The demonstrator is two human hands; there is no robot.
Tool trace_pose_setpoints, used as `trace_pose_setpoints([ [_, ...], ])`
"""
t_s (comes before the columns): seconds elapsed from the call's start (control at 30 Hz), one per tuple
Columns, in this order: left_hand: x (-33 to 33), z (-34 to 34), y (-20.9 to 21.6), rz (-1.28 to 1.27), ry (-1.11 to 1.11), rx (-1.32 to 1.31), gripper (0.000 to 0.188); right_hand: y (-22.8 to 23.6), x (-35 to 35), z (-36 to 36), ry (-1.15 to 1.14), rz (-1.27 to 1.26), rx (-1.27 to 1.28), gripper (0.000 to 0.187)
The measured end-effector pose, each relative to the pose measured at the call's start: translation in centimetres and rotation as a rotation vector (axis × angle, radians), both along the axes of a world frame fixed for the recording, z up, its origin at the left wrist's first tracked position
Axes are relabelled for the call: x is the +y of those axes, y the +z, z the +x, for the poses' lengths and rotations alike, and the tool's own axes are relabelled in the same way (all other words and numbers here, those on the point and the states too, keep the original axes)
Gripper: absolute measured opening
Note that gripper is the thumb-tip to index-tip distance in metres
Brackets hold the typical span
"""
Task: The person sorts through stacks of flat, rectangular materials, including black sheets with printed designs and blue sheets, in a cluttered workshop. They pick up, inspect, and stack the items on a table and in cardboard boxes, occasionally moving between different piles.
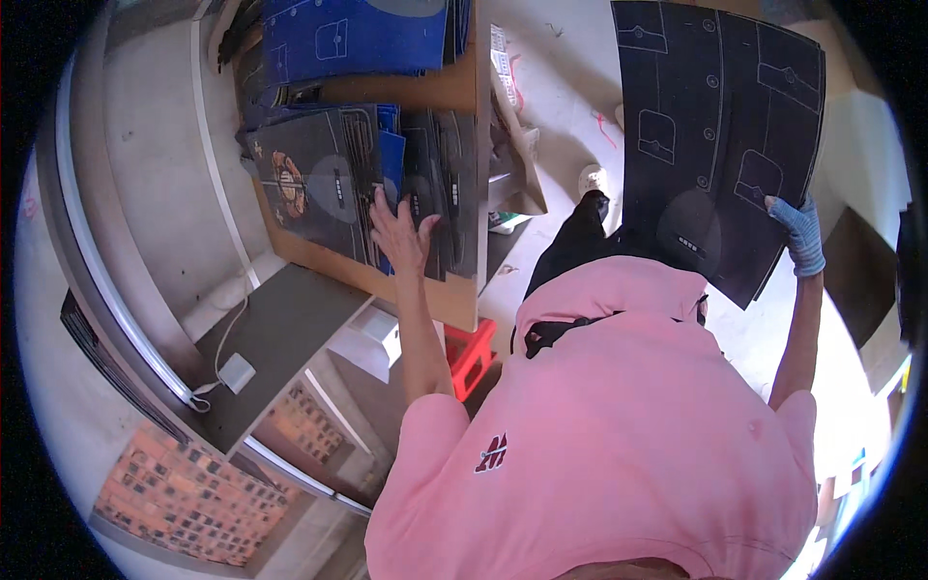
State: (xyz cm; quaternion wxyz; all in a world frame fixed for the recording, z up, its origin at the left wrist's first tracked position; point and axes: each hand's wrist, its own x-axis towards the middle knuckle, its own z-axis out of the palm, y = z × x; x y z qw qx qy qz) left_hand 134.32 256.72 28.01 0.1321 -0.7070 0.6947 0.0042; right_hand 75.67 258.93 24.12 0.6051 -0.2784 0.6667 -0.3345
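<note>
My left hand (401, 234) is bare, its fingers spread over the edges of the dark panels lying on a brown board. Under and beside it are a black panel stack (447, 193), a narrow blue panel (391, 162) and a dark grey panel (314, 193) with an orange-brown figure. In a blue striped fingerless glove, my right hand (804, 237) grips the edge of a large black panel (691, 126) printed with white pocket outlines and buttons. This panel hangs to my right; whether it is cloth or card I cannot tell.
Blue printed panels (353, 37) are piled at the far end of the brown board (338, 92). A grey shelf (290, 329) with a white adapter (236, 373) and cable is at the left. Below the board stands a red plastic stool or crate (471, 360). My shoe (594, 180) is on the pale floor.
</note>
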Motion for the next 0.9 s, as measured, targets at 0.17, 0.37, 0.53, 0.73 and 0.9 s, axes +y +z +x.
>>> trace_pose_setpoints([
  [0.17, -1.1, -1.3, 1.4, -0.049, -0.122, -0.037, 0.040, -1.4, 7.6, 4.5, -0.083, 0.047, -0.025, 0.034],
  [0.37, -2.3, 2.4, 1.0, 0.008, -0.123, 0.232, 0.023, -0.4, 13.5, 6.4, -0.182, 0.067, 0.020, 0.035],
  [0.53, -3.1, 3.9, 3.7, 0.069, -0.106, 0.506, 0.019, -1.2, 17.2, 6.0, -0.286, 0.057, -0.047, 0.036],
  [0.73, -3.0, 2.3, 2.2, 0.030, -0.019, 0.377, 0.041, -2.2, 18.0, 5.6, -0.292, 0.043, -0.046, 0.038],
  [0.9, -2.9, -3.6, 0.3, 0.080, 0.049, 0.034, 0.073, -3.5, 18.6, 5.1, -0.362, 0.070, -0.054, 0.039],
])
